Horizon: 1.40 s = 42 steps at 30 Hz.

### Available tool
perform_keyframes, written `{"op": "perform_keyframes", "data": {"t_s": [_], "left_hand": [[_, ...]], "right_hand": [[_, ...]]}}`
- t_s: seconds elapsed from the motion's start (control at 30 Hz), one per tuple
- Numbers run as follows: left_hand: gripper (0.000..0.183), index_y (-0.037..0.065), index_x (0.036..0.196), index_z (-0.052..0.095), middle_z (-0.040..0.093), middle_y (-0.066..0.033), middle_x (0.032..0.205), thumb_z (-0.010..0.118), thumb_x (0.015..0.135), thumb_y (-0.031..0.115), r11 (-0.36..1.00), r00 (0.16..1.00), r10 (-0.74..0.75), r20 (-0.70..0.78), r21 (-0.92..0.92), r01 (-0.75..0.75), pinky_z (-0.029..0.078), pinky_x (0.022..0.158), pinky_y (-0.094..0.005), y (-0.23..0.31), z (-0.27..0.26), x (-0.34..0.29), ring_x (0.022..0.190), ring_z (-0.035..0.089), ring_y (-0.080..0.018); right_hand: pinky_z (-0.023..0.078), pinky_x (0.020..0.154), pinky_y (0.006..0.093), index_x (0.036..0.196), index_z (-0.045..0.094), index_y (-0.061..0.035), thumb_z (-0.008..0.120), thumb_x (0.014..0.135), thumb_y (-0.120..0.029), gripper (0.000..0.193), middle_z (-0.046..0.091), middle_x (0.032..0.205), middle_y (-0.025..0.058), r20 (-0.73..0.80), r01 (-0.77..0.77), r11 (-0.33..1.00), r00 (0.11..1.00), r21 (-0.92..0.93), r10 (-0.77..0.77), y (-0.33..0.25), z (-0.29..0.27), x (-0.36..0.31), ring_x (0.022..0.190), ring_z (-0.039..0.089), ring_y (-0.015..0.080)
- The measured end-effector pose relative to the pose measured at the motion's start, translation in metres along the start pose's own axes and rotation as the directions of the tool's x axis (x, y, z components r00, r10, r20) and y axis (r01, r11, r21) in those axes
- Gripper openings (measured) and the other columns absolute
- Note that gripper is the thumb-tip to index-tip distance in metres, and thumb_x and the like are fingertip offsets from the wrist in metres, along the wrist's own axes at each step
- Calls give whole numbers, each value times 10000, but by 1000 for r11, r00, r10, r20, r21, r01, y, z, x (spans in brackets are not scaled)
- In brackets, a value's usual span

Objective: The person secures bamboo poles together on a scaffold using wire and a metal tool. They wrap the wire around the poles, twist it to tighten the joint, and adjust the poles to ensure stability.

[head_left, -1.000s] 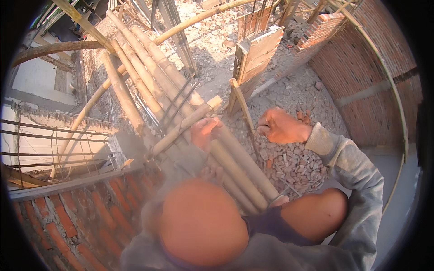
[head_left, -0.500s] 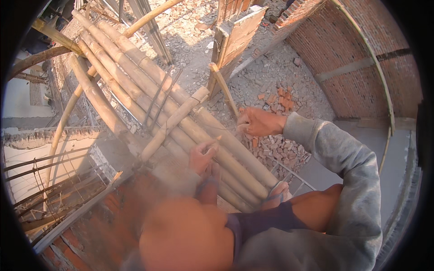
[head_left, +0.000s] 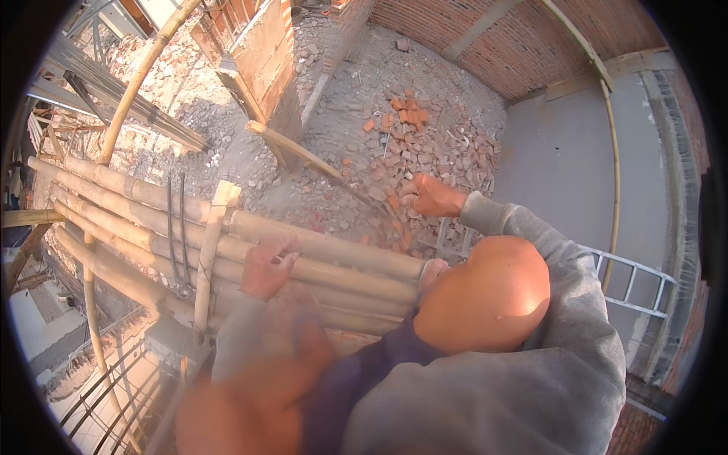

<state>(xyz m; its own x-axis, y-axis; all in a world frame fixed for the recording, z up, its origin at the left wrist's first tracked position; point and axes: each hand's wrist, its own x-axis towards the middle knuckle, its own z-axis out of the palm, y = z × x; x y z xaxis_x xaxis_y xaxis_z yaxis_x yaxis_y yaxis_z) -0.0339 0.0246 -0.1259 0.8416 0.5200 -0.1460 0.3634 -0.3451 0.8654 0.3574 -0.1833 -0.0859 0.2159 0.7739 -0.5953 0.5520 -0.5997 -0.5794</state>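
Several bamboo poles lie side by side beneath me, crossed by a shorter bamboo piece. Close above the poles is my left hand, its fingers curled in with the thumb near them. My right hand is closed, held out over the broken-brick heap far below. Whatever either hand grips is too small or hidden to make out. Two thin dark rods rest across the poles, left of the crosspiece. My bare knee rises below my right hand.
A slanting wooden bar reaches from a broken wall towards the poles. At the right are a light metal ladder and an upright bamboo pole. Steel bars stick out at lower left. The ground lies well below.
My view has swung to the right, so poles and rubble sit further left. My right hand has moved away from the wooden bar's lower end. My right knee has come up into view.
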Motion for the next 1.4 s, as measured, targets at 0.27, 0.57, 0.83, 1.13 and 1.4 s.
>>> {"op": "perform_keyframes", "data": {"t_s": [0.27,0.57,0.83,1.13,1.4], "left_hand": [[326,13,1298,791,820,-126,1105,749,975,34,955,999,36,3,296,-35,594,778,-326,32,-74,31,969,784,-206],[387,-32,1429,716,745,-102,1117,701,1066,103,872,978,12,206,477,-111,546,927,-337,157,-113,165,1019,702,-173],[380,-79,1382,714,772,-186,1322,729,1058,119,800,849,111,517,460,-385,500,1140,-386,276,-2,235,1250,696,-258],[323,83,1199,818,787,-121,1113,809,901,-41,635,682,309,663,391,-667,525,981,-380,248,57,200,915,712,-240],[231,39,1159,813,731,-134,954,785,939,-24,662,762,119,636,522,-538,523,880,-382,281,58,217,789,674,-256]], "right_hand": [[560,958,581,1203,739,-36,697,1024,-285,310,744,1148,273,-188,15,998,982,-61,-26,105,78,-36,1118,707,474],[567,887,528,1282,701,-34,645,1047,-179,282,728,1080,198,-834,-191,977,521,92,180,177,146,-255,1028,706,441],[573,886,445,1188,744,8,704,1015,-88,202,757,1108,211,-700,-651,389,-318,652,640,286,249,-504,998,740,363],[560,1104,507,1369,683,-52,811,824,-39,559,691,1370,213,-495,-844,66,-247,532,833,418,261,-590,1321,638,433],[521,1192,487,1436,653,-149,899,818,-120,666,416,1681,25,-379,-959,-37,-147,283,913,432,235,-539,1586,379,286]]}}
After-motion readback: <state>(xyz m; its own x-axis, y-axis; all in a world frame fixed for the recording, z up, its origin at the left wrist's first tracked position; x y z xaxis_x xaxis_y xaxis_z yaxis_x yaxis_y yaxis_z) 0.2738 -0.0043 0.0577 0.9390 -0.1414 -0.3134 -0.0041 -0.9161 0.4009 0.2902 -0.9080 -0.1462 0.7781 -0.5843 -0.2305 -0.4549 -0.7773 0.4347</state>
